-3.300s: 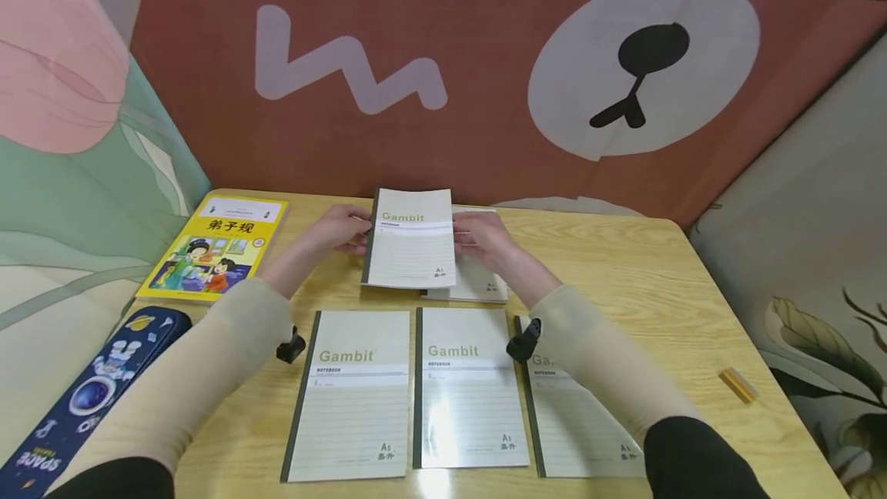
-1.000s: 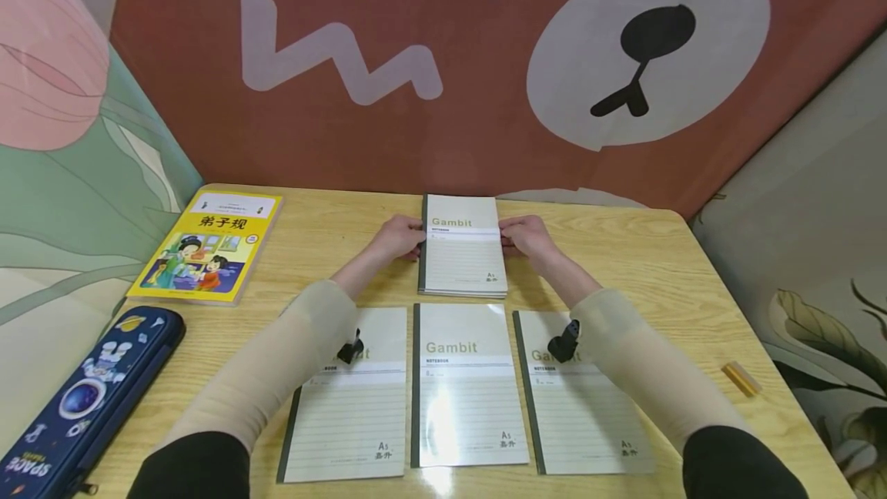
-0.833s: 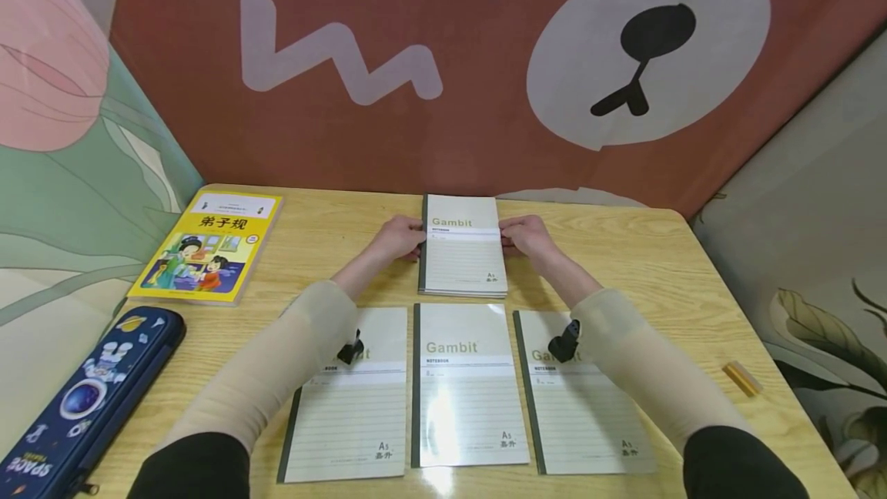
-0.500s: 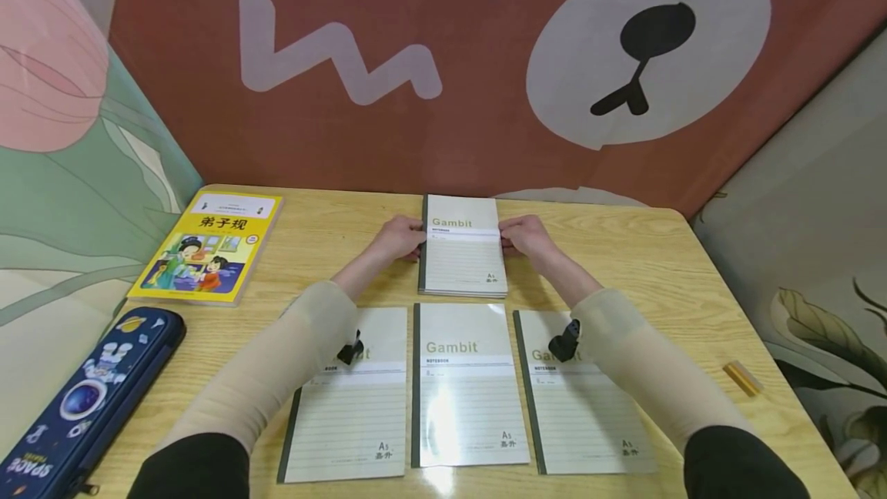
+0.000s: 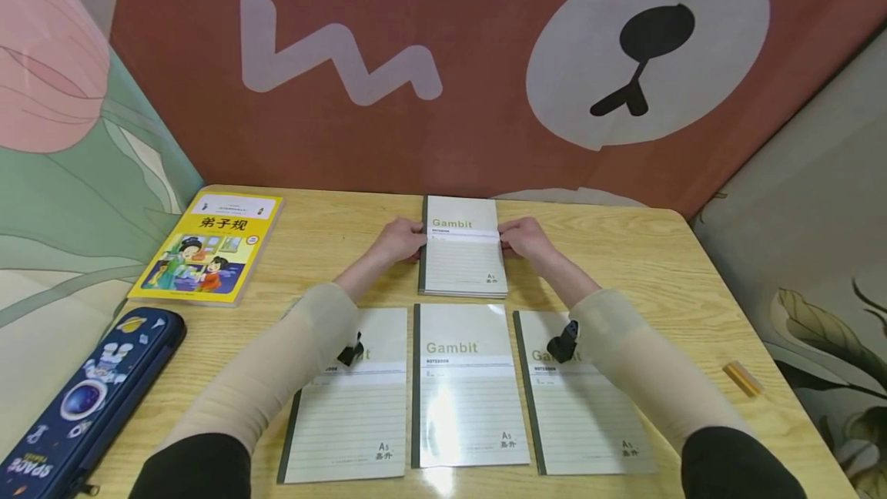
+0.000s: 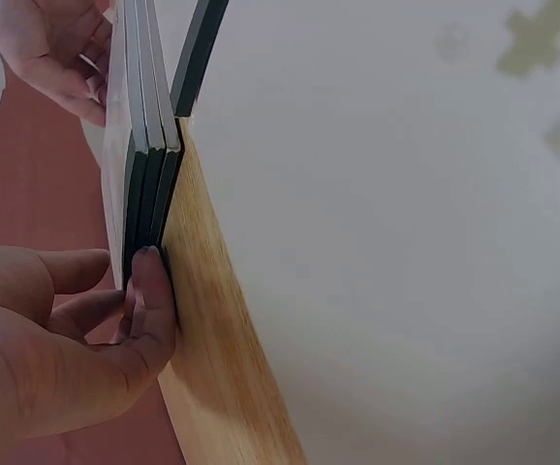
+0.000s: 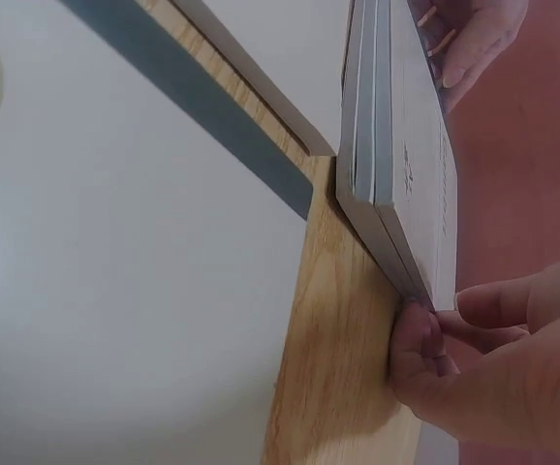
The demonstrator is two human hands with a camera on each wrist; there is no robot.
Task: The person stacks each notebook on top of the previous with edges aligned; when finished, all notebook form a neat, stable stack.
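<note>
stack: three notebooks, seen only in wrist views, near tabletop far edge
left hand: fingers curled, gripping stack's spine side
right hand: gripping opposite edge

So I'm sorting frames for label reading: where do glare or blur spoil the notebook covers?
Head view: a bright glare patch washes the lower cover of the middle grey-green Gambit notebook in the near row, while the stacked notebooks between the left hand and right hand read clearly. Both wrist views: near covers are blown out white and blurred; only the stack's edges look sharp.
</note>
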